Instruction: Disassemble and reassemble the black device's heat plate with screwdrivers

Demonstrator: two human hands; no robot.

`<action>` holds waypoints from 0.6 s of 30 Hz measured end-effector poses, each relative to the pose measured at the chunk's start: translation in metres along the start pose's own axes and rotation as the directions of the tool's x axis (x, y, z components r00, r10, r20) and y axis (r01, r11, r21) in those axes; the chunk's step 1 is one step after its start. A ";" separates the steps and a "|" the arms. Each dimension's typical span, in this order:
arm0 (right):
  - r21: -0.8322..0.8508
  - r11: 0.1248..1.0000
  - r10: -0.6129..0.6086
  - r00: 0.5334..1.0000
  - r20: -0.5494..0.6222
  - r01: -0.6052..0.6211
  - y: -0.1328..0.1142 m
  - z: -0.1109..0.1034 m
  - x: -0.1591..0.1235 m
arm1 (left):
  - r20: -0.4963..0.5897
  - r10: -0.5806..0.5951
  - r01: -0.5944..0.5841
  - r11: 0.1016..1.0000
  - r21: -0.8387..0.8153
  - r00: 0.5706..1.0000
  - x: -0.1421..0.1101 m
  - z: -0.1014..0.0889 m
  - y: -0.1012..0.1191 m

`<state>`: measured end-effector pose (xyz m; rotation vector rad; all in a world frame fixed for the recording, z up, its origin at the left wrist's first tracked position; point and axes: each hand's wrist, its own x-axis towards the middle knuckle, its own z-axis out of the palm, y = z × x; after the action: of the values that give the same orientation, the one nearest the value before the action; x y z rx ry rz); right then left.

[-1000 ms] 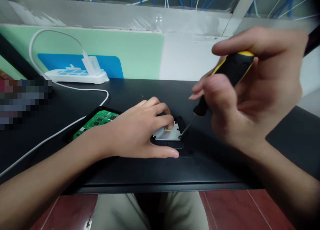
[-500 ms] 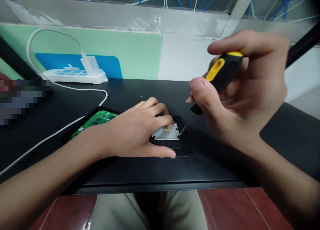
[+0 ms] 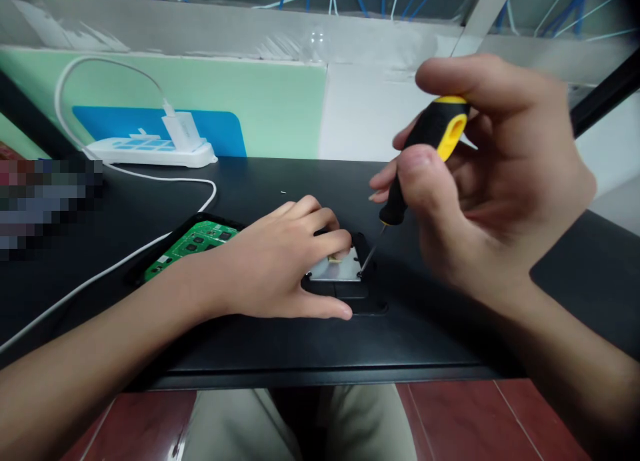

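My right hand (image 3: 500, 161) is closed around a black-and-yellow screwdriver (image 3: 425, 137), with the index finger over the end of its handle. The thin shaft slants down to the near right corner of a silver metal plate (image 3: 335, 271), where its tip meets a screw. This plate sits in a black casing (image 3: 373, 307) lying on the table. My left hand (image 3: 285, 257) lies over the casing, fingers bent down onto the plate and thumb stretched along the near side, holding it. A small yellowish patch shows under a fingertip. The hand hides the casing's left part.
Left of my left hand lies a green circuit board (image 3: 187, 247) in a black shell, partly covered by my forearm. A white cable (image 3: 100, 281) runs past it to a charger (image 3: 181, 131) in a white power strip (image 3: 150, 153). One tiny metal piece (image 3: 283, 192) lies farther back.
The screwdriver has turned in my right hand: its yellow inset moved from the handle's left side to the right. My right fingers shifted around it. My left hand stays on the casing.
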<state>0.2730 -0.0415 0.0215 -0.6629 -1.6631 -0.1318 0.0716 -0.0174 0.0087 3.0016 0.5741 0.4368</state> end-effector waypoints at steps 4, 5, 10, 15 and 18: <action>-0.095 0.994 0.057 0.997 0.059 -0.052 -0.008 -0.007 0.003 | -0.001 0.000 0.000 1.000 -0.010 1.000 -0.001 -0.001 0.000; -0.110 0.993 0.062 0.993 0.099 -0.051 -0.009 -0.010 0.003 | 0.003 0.000 0.000 1.000 -0.015 1.000 -0.002 -0.002 0.000; -0.038 0.999 0.003 0.983 0.182 0.004 0.004 -0.016 0.003 | 0.039 -0.012 0.013 1.000 -0.019 0.999 -0.001 -0.005 0.000; 0.116 0.984 0.126 0.989 0.080 -0.135 0.007 -0.008 -0.005 | 0.045 -0.015 0.016 1.000 -0.023 0.999 -0.001 -0.004 0.000; 0.127 0.984 0.113 0.991 0.070 -0.122 -0.004 -0.005 -0.005 | 0.014 -0.007 0.008 0.999 -0.047 1.000 -0.001 -0.002 0.000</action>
<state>0.2756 -0.0487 0.0194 -0.6688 -1.6721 0.0836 0.0701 -0.0173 0.0106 2.9548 0.5662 0.4219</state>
